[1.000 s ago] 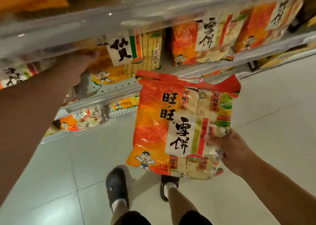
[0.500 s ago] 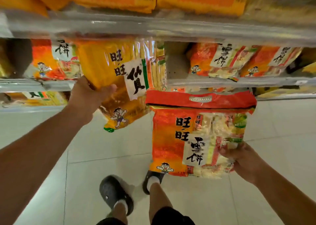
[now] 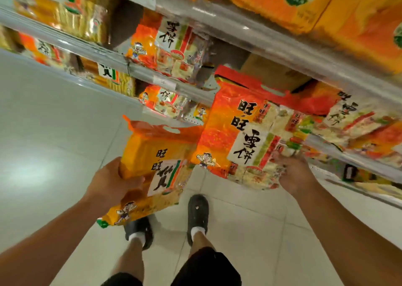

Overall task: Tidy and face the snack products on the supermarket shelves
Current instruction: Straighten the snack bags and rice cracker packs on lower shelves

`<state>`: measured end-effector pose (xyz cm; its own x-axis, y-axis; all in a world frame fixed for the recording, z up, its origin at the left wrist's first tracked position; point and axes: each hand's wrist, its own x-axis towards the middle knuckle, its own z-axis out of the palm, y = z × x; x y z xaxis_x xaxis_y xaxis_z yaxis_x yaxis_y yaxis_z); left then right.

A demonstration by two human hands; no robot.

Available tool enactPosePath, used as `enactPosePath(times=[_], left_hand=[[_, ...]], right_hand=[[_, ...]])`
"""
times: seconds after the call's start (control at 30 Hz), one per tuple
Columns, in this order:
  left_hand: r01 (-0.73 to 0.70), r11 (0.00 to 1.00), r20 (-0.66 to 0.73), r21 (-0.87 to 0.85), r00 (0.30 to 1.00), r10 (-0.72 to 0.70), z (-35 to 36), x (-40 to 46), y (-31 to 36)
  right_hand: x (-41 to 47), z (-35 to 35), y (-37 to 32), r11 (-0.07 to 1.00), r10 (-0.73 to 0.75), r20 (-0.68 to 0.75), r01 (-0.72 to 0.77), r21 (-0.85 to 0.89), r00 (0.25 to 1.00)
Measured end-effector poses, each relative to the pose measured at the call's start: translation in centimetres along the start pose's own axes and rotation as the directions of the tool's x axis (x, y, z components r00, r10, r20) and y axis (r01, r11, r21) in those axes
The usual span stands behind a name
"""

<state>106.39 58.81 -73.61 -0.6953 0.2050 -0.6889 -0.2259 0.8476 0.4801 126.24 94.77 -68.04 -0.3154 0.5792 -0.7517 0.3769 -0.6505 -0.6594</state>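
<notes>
My left hand (image 3: 113, 182) grips a yellow-orange rice cracker bag (image 3: 152, 164) by its left side, held free of the shelves above the floor. My right hand (image 3: 292, 172) holds a red-orange rice cracker bag (image 3: 237, 131) by its lower right corner, its top against the middle shelf (image 3: 195, 90). The two bags touch edge to edge. A matching red-orange bag (image 3: 171, 46) stands on that shelf behind, with a dark gap to its right.
Yellow bags (image 3: 71, 18) fill the shelf at the left, large orange packs (image 3: 304, 5) the top shelf. More red-orange bags (image 3: 359, 120) lie at the right. A cardboard box (image 3: 272, 72) sits deep in the shelf. Tiled floor and my black shoes (image 3: 198, 211) are below.
My left hand has pulled the yellow-orange bag off the shelf and down in front of me. The red-orange bag has risen toward the middle shelf. The view has swung to the right.
</notes>
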Motion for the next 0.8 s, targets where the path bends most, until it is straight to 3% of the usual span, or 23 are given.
enactPosePath(times=[0.1,0.13,0.17,0.2,0.27,0.33,0.47,0.6,0.77,0.8], left_hand=[[0.076,0.993,-0.052,-0.092,0.995,-0.081,1.3,-0.7,-1.1],[0.09,0.99,-0.072,-0.111,0.993,-0.099,1.9,-0.9,-1.2],[0.102,0.987,-0.087,-0.126,0.99,-0.114,2.5,-1.1,-1.2],[0.114,0.983,-0.095,-0.143,0.987,-0.129,3.2,-1.3,-0.9],[0.134,0.976,-0.087,-0.173,0.985,-0.151,4.4,-1.8,-0.2],[0.15,0.972,-0.071,-0.183,0.984,-0.165,5.7,-2.1,0.6],[0.154,0.973,-0.044,-0.174,0.986,-0.164,7.9,-2.7,2.3],[0.183,0.961,-0.001,-0.206,0.982,-0.188,9.8,-2.8,3.3],[0.186,0.952,0.084,-0.243,0.982,-0.171,10.5,-1.8,4.1],[0.187,0.953,0.094,-0.239,0.981,-0.169,10.5,-1.5,4.3]], right_hand=[[4.2,0.2,-2.9,1.0,-0.008,-0.03,0.007,-0.03,1.0],[5.3,-0.1,-4.2,0.986,-0.059,-0.017,0.056,-0.158,0.998],[6.6,-0.7,-5.5,0.891,-0.167,0.031,0.164,-0.424,0.986],[7.3,-1.0,-6.9,0.689,-0.27,0.093,0.26,-0.676,0.958],[9.7,-1.2,-9.5,0.468,-0.378,0.146,0.325,-0.822,0.914],[12.2,-1.1,-11.5,0.384,-0.371,0.19,0.336,-0.86,0.909],[17.2,-1.0,-13.9,0.363,-0.394,0.093,0.248,-0.898,0.914],[19.2,-0.6,-14.0,0.31,-0.548,0.071,0.282,-0.908,0.833],[21.8,-1.0,-12.7,0.444,-0.457,-0.03,0.199,-0.874,0.889],[22.0,-1.2,-12.7,0.418,-0.439,-0.013,0.191,-0.888,0.899]])
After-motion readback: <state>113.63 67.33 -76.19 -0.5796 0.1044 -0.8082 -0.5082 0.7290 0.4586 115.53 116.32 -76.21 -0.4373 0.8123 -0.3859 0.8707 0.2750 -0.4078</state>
